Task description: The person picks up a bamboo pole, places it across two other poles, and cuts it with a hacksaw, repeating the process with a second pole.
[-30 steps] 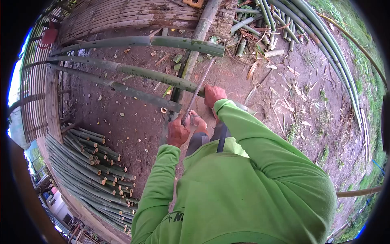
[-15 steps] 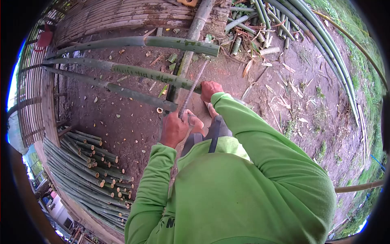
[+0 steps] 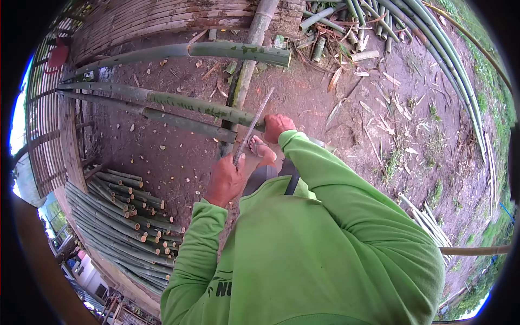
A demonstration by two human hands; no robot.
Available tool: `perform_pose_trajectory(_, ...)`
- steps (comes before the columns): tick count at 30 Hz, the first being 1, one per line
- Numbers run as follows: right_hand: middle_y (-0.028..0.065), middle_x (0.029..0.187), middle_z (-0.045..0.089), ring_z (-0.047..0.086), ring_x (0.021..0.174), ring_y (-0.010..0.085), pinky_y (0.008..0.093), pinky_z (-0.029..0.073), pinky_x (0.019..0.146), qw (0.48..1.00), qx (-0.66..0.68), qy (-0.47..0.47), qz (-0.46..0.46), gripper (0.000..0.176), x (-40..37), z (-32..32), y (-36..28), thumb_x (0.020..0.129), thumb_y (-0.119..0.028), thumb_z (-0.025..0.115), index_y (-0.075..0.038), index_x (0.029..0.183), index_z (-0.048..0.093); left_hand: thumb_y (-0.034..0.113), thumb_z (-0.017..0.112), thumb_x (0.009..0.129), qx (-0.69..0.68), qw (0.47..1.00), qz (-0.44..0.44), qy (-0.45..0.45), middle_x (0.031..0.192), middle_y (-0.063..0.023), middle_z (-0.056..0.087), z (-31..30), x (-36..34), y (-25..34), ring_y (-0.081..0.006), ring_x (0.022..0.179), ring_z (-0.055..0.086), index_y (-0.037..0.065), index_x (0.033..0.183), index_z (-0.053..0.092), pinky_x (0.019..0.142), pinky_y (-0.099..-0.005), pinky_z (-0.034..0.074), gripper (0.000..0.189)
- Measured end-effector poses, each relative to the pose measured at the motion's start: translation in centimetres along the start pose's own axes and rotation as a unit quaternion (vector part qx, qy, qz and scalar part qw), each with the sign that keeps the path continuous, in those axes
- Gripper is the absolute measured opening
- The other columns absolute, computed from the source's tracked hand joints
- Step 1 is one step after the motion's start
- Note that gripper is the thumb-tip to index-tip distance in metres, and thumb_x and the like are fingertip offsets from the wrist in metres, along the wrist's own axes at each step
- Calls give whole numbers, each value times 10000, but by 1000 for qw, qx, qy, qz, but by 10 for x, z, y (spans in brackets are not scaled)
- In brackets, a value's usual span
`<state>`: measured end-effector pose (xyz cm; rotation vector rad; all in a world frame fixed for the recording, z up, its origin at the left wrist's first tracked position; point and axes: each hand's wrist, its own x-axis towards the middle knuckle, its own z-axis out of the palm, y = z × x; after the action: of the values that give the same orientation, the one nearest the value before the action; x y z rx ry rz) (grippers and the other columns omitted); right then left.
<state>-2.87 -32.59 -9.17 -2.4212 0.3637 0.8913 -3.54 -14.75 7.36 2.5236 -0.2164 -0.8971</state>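
My left hand (image 3: 226,176) is closed around the lower end of a long, narrow, greyish blade (image 3: 259,116). The blade slants up and away to the right, overlapping the middle bamboo pole (image 3: 189,104) close to its near end. My right hand (image 3: 278,128) grips that pole's end, just right of the blade. Beyond it lies a thicker bamboo pole (image 3: 233,50); a thinner one (image 3: 184,123) runs on the nearer side and ends above my left hand. A bamboo crossbar (image 3: 250,65) passes beneath the poles. My sandalled foot (image 3: 262,149) shows below the blade.
Stacked cut bamboo (image 3: 130,227) fills the lower left beside a slatted fence (image 3: 38,130). Short bamboo offcuts (image 3: 355,24) are heaped at the far right of a slatted platform (image 3: 162,16). Long bent poles (image 3: 447,59) curve along the right, and shavings litter the ground.
My left hand has drawn slightly back and left with the blade, whose tip has come down from near the thick pole. My right hand keeps its grip on the middle pole. The view has shifted slightly.
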Motion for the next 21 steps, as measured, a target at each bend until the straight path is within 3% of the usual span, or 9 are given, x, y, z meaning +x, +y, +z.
perform_pose_trajectory(2, 172, 986, 693, 679, 944, 313, 395, 548, 824, 1000, 4, -30, -2, 251, 8, 2, 5, 750, -178, 639, -61, 958, 714, 280, 510, 935, -30, 999, -40, -21, 723, -271, 598, -6, 5, -5, -478, 716, 586, -25, 855, 602, 614, -509, 457, 328)
perform_pose_trajectory(4, 177, 1004, 689, 676, 954, 315, 397, 545, 831, 999, 3, -44, -10, 260, 7, -4, 5, 746, -176, 637, -60, 966, 713, 270, 515, 932, -28, 999, -4, 34, 723, -273, 592, 35, -7, -66, -477, 712, 584, -11, 862, 604, 603, -500, 453, 303)
perform_pose_trajectory(9, 197, 987, 677, 651, 970, 351, 433, 522, 851, 997, -1, -71, -8, 301, 3, -4, 4, 703, -157, 617, -64, 983, 678, 240, 537, 919, -51, 996, 16, 77, 708, -264, 584, 21, -45, -37, -457, 675, 590, -2, 847, 590, 593, -490, 451, 259)
perform_pose_trajectory(14, 189, 975, 678, 655, 953, 349, 442, 523, 841, 999, 7, -50, 0, 304, 9, 5, 5, 701, -156, 622, -63, 985, 673, 218, 552, 910, -19, 999, -27, 21, 648, -239, 571, -33, -108, -27, -444, 625, 586, -1, 837, 578, 570, -481, 449, 232)
perform_pose_trajectory(18, 195, 980, 676, 657, 948, 351, 442, 527, 830, 999, -6, -48, 3, 297, 11, 7, 6, 704, -149, 620, -56, 982, 672, 212, 559, 903, -33, 998, -50, 14, 614, -232, 563, -44, -102, -5, -443, 615, 585, -7, 804, 573, 553, -478, 445, 240)
perform_pose_trajectory(21, 209, 990, 672, 655, 951, 356, 440, 528, 828, 998, -6, -57, -1, 294, 13, 3, 6, 716, -148, 613, -48, 987, 669, 248, 545, 919, -17, 999, -17, 31, 605, -240, 532, -31, -66, -5, -435, 592, 555, -6, 814, 601, 552, -476, 420, 280)
